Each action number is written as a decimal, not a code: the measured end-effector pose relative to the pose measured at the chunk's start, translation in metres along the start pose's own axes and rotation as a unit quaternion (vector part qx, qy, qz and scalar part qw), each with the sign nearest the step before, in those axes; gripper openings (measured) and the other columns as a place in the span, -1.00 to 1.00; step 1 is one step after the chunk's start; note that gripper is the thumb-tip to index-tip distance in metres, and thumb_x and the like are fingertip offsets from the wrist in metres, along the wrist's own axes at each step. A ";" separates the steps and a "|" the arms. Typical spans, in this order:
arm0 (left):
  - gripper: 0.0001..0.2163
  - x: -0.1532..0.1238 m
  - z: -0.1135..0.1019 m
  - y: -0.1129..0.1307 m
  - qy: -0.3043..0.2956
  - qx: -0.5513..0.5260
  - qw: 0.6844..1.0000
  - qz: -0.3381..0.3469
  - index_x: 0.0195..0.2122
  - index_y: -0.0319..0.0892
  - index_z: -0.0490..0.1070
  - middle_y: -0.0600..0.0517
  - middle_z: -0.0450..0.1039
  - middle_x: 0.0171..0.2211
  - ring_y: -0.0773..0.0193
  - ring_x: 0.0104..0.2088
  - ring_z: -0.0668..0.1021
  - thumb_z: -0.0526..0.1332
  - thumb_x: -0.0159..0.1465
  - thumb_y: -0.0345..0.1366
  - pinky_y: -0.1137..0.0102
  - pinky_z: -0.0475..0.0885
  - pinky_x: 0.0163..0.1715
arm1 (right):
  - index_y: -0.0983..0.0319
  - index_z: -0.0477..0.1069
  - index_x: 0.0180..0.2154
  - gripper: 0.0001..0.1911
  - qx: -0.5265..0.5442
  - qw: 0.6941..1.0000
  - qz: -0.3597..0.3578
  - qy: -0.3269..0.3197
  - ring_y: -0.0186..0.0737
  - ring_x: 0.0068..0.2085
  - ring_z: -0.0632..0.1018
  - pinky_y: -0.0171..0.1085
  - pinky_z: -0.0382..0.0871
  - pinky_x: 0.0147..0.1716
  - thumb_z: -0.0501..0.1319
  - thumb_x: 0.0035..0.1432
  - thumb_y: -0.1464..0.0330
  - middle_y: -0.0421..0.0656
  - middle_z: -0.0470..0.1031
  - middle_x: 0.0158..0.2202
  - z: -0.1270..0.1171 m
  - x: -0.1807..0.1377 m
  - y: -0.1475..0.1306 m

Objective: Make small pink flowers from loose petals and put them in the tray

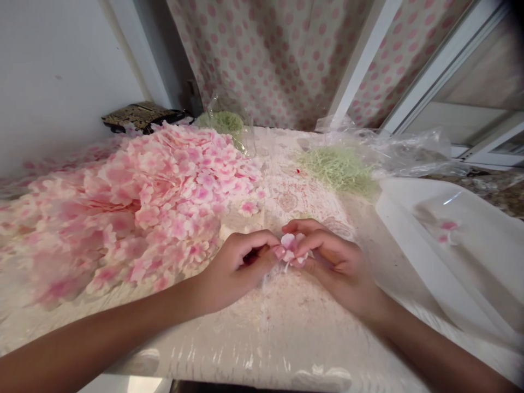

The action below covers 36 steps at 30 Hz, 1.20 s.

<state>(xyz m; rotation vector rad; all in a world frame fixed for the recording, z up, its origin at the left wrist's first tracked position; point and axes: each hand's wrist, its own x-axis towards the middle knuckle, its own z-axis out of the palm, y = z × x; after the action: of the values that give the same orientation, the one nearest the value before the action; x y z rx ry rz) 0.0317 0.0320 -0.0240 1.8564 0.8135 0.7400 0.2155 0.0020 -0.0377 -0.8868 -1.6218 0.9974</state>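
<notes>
My left hand [239, 270] and my right hand [333, 262] meet above the middle of the table, both with fingers pinched on one small pink fabric flower [291, 246]. A thin pale stem seems to hang under the flower between my fingertips. A big heap of pink and white fabric flowers [135, 207] lies just left of my left hand. A pile of pale green stems [338, 170] sits beyond my right hand, spilling from a clear plastic bag [393, 150].
The table carries a white lace-patterned cover [286, 327]. A large clear plastic bag [458, 245] holding a few pink flowers lies at the right. A second bag of green pieces [225, 123] and a dark patterned pouch [141, 115] stand at the back, before a dotted curtain [278, 54].
</notes>
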 end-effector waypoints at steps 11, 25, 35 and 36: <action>-0.87 -0.004 0.001 -0.004 0.010 0.034 0.999 0.028 -0.39 -0.26 0.37 0.21 0.04 -0.65 0.52 -0.64 0.14 0.13 0.24 -0.31 0.58 0.05 -0.67 | 0.17 0.41 -0.28 -0.77 -0.071 0.995 -0.069 -0.003 -0.30 -0.23 0.52 -0.29 0.43 -0.31 0.16 0.10 0.60 -0.18 0.46 -0.25 -0.003 -0.007 0.007; -0.93 -0.004 0.001 -0.011 0.031 0.158 0.971 0.178 -0.31 -0.22 0.41 0.19 0.23 -0.64 0.53 -0.66 0.24 0.15 0.24 -0.40 0.58 0.14 -0.65 | 0.18 0.35 -0.27 -0.76 -0.119 0.987 -0.108 -0.003 -0.32 -0.31 0.46 -0.31 0.38 -0.39 0.11 0.10 0.62 -0.19 0.38 -0.34 -0.003 -0.009 0.005; -0.94 -0.003 0.000 -0.010 0.046 0.217 0.948 0.227 -0.32 -0.23 0.39 0.18 0.30 -0.64 0.51 -0.66 0.30 0.13 0.25 -0.41 0.57 0.18 -0.64 | 0.10 0.27 -0.15 -0.67 -0.099 0.992 -0.076 0.023 -0.29 -0.27 0.48 -0.28 0.41 -0.32 0.18 0.08 0.57 -0.21 0.41 -0.29 -0.002 -0.013 0.012; -0.94 -0.003 0.000 -0.010 0.051 0.232 0.941 0.241 -0.33 -0.22 0.39 0.18 0.30 -0.65 0.50 -0.66 0.30 0.14 0.24 -0.41 0.56 0.19 -0.63 | 0.10 0.26 -0.13 -0.64 -0.118 0.989 -0.089 0.023 -0.29 -0.26 0.48 -0.28 0.41 -0.31 0.17 0.08 0.58 -0.20 0.41 -0.28 -0.003 -0.013 0.011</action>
<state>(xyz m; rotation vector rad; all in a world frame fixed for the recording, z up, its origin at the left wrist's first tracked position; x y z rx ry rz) 0.0272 0.0329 -0.0334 2.5092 0.6342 1.0172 0.2219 -0.0049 -0.0517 -0.8944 -1.7704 0.6669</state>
